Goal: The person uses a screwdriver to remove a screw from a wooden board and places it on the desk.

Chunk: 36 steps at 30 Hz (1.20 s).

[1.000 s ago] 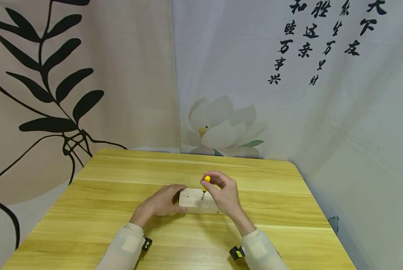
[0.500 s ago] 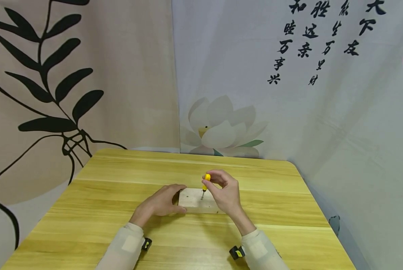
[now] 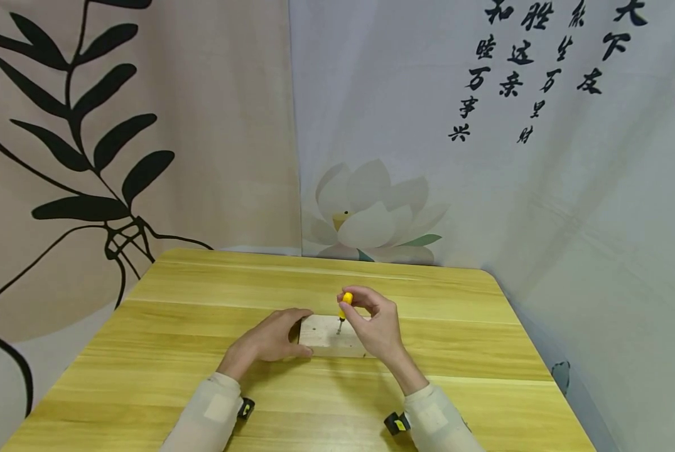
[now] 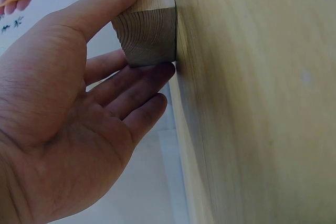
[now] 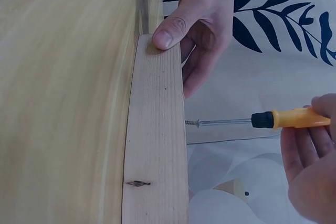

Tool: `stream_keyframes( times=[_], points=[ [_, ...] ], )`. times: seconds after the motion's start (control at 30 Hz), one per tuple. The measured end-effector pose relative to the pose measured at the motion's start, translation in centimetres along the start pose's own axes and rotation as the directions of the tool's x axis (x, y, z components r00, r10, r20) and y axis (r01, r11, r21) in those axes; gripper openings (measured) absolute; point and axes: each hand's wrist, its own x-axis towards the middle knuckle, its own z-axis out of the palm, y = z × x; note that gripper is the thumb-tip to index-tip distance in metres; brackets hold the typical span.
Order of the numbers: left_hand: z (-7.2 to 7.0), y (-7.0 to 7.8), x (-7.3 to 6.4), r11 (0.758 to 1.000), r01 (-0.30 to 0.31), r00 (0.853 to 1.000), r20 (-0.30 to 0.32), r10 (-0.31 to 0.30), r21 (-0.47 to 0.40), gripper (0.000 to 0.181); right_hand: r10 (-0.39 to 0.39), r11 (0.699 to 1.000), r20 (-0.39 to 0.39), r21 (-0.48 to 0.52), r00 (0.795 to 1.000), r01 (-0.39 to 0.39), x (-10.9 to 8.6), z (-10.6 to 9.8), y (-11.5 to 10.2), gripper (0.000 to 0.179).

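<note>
A pale wooden block [image 3: 328, 342] lies flat on the table, its end grain [image 4: 149, 38] facing the left wrist camera. My left hand [image 3: 272, 336] grips the block's left end, thumb on the near side and fingers along the far side. Above the block, my right hand [image 3: 377, 323] pinches the yellow handle of a screwdriver [image 5: 291, 118] between thumb and fingers. The shaft points down, slightly tilted, and its tip meets the head of a screw [image 5: 192, 123]. That screw stands partly out of the block's top face, threads showing.
The wooden table [image 3: 201, 295] extends around the block on all sides. Behind it hang printed cloths, one with a dark plant [image 3: 105, 150], another with a lotus and writing [image 3: 379, 201]. A black strap piece [image 3: 396, 423] sits at the right wrist.
My right hand shifts slightly at the screwdriver handle, moving a little up and right, then back. The left hand and the block stay in place.
</note>
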Motion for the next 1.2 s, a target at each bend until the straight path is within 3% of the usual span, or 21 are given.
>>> stream_keyframes(
  times=[0.17,0.43,0.77,1.03,1.2],
  points=[
    [0.03,0.00,-0.02,1.000,-0.001,1.000,-0.002,0.001,0.003,0.090,0.024,1.000,-0.016,0.002,1.000,-0.024,-0.02,0.10,-0.04,0.024],
    [0.08,-0.07,0.06,1.000,0.005,1.000,-0.008,-0.005,0.003,0.091,-0.015,0.999,-0.045,0.050,0.999,0.018,0.11,0.18,0.17,0.026],
    [0.08,-0.19,0.04,1.000,0.006,1.000,-0.007,-0.006,-0.001,0.091,0.027,0.999,-0.075,0.024,0.997,-0.026,-0.03,0.42,0.07,0.027],
    [0.01,-0.19,0.04,1.000,0.000,1.000,-0.005,0.000,-0.001,0.091,-0.005,0.999,-0.016,0.049,1.000,0.006,0.03,0.33,0.14,0.027],
    [-0.06,-0.07,-0.01,1.000,-0.002,1.000,-0.007,0.002,-0.005,0.091,0.023,0.999,-0.002,0.046,1.000,-0.023,-0.04,0.29,0.03,0.025]
  ],
)
